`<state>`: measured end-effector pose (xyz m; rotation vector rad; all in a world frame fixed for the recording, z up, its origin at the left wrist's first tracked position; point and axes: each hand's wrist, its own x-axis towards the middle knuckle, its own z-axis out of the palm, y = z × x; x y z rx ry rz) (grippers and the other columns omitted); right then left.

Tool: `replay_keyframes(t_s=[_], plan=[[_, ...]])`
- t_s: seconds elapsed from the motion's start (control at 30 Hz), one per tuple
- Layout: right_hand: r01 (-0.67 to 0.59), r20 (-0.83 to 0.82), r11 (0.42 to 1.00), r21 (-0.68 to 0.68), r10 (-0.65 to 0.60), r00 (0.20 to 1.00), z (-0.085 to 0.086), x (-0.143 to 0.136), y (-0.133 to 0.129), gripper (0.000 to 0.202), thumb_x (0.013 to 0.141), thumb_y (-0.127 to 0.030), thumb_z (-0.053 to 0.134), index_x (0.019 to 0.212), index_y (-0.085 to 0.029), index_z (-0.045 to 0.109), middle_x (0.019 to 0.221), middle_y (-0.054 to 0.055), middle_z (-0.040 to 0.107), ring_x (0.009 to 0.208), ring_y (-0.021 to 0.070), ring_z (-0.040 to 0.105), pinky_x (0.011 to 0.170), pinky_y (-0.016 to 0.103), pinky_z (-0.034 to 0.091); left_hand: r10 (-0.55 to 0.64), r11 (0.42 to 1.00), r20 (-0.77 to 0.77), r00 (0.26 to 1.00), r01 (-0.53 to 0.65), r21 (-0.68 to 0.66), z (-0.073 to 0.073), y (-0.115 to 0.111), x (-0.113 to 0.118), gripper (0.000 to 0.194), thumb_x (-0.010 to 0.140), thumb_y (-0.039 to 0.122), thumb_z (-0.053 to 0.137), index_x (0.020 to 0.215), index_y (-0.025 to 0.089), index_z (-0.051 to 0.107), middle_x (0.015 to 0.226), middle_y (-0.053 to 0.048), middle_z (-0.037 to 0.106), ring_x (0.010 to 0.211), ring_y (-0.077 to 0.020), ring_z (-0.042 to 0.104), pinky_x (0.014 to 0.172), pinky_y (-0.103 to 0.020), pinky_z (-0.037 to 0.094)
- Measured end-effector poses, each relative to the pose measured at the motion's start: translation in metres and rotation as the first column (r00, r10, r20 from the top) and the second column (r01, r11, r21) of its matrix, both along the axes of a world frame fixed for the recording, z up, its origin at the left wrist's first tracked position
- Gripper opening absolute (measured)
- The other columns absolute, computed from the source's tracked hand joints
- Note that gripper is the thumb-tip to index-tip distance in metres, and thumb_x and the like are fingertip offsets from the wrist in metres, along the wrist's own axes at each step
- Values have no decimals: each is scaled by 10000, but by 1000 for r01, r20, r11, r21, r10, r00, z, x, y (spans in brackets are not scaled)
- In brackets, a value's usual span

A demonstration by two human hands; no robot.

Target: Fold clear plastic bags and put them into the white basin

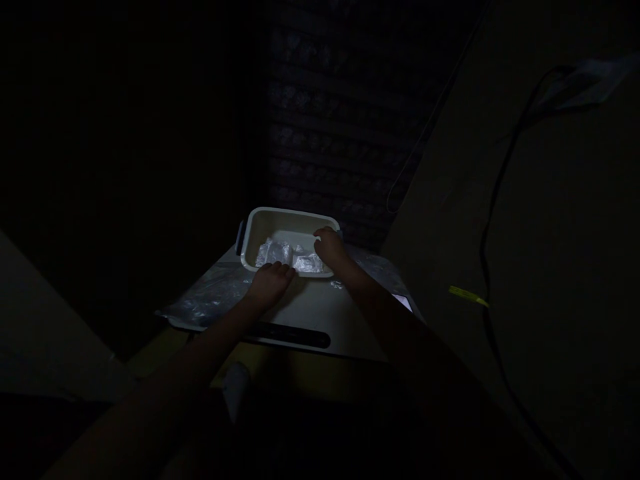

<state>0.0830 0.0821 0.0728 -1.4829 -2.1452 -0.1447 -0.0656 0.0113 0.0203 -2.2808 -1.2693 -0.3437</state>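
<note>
A pale rectangular tub [293, 213] stands on a small light table [310, 303]. Inside it lie shiny clear plastic packets [278, 251], and another packet [309, 261] rests toward the right. My left hand [271, 283] is at the front rim of the tub, its fingers bent over the edge. My right hand [331, 248] reaches over the tub's right side, above the packets. Its thumb and forefinger are curved with a gap between them, and nothing shows in that gap. Dim light hides the finer details of both hands.
Clear plastic bags [207, 293] cover the table's left side. A long dark slot [290, 334] runs along its front edge, and a bright small rectangle [403, 302] lies at right. A dark cable [485, 247] with a yellow tag [467, 295] hangs at right.
</note>
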Motion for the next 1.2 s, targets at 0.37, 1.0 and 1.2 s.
replay_keyframes(t_s=[0.37,1.0,1.2], plan=[[31,-201,998,57,-19,979,-35,75,-48,286,689,-119,341,843,-147,580,877,54,574,839,134,494,772,236,343,152,981,157,976,-168,96,-7,26,5,484,692,145,333,1168,59,318,1214,-168,335,1128,-274,247,890,-445,150],[172,179,947,-271,-126,976,-70,112,-62,290,703,-154,344,867,-177,582,871,58,604,823,143,523,697,220,362,146,989,274,950,-135,-60,5,51,9,684,654,294,409,1217,6,148,1288,-220,119,1182,-291,53,831,-415,294],[46,161,964,-261,-3,987,-67,76,-63,285,741,-200,314,849,-181,576,871,54,602,806,132,525,686,217,353,78,996,258,963,-88,27,4,28,6,474,676,225,371,1124,67,366,1202,-166,339,1111,-263,276,831,-380,297]])
